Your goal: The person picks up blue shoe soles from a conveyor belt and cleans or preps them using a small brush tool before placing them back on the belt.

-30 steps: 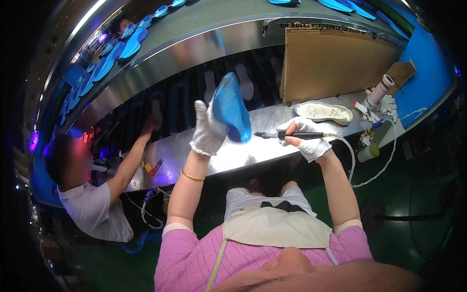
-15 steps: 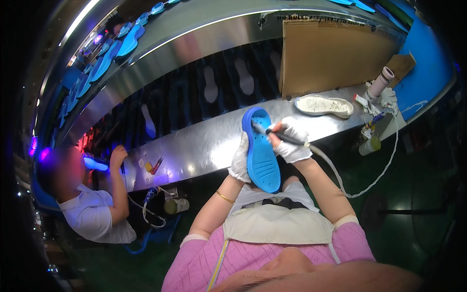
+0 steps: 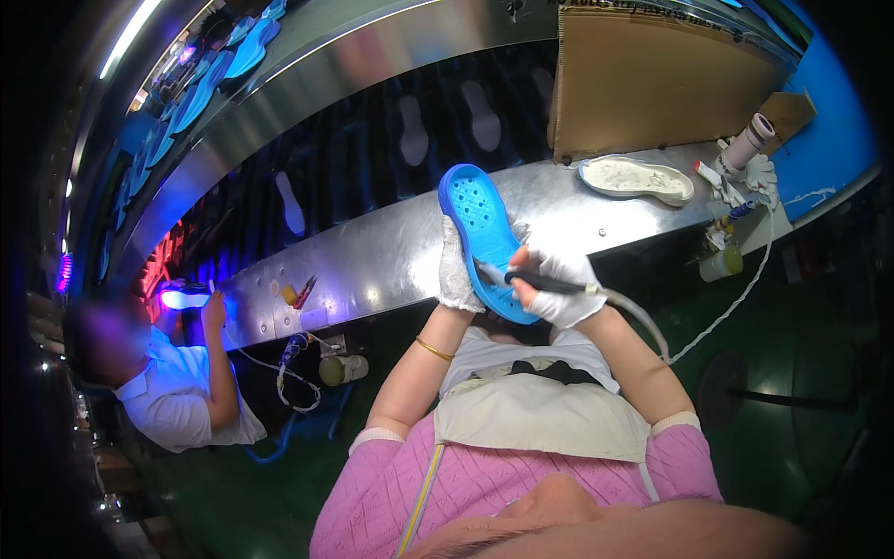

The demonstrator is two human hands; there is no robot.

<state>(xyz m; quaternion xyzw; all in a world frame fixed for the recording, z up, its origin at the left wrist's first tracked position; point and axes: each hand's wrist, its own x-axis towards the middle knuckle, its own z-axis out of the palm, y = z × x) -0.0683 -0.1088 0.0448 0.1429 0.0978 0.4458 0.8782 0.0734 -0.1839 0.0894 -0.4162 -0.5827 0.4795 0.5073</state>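
A bright blue shoe sole (image 3: 477,203) is held at a slant over the near edge of the metal bench. My gloved left hand (image 3: 454,270) grips its left side, fingers passing underneath. In my gloved right hand (image 3: 563,279), fingertips bare, is a brush (image 3: 540,281) with a black handle and pale tip. A pale hose (image 3: 638,315) runs back from the brush. Its tip rests against the inner face of the sole, toward the near end. Small holes dot the far end, and my right hand partly hides the near right edge.
A white-lined shoe sole (image 3: 638,177) lies on the bench (image 3: 372,240) before a cardboard sheet (image 3: 652,93). Beyond the bench, a dark conveyor (image 3: 354,140) carries pale sole shapes. Red-handled pliers (image 3: 304,293) lie leftward. A co-worker (image 3: 191,391) sits at left. A bottle (image 3: 720,265) hangs at right.
The brush tip has gone from the sole's far end to its near end. The sole has shifted slightly away and left and tilts differently. The co-worker's hand has lowered.
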